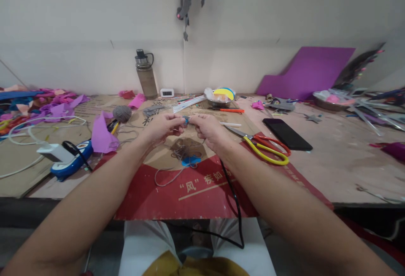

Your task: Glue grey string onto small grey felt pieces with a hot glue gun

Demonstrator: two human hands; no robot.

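Near the middle of the table, my left hand (167, 128) and my right hand (205, 130) meet fingertip to fingertip. Both are closed in a pinch on a small blue piece (186, 119), mostly covered by the fingers; its kind cannot be made out. Below them lies a loose tangle of grey yarn (180, 149) on a flat blue scrap (191, 160). One strand of the yarn rises toward my right hand. Scissors (265, 149) with one red and one yellow handle rest partly open by my right forearm.
Red-and-brown cardboard (152, 200) covers the table's front. A black phone (287, 134) lies to the right. Leftward are a grey yarn ball (122, 113), purple felt (104, 134) and a blue power strip (71, 162). A bottle (147, 77) stands behind. A black cable (232, 191) hangs over the edge.
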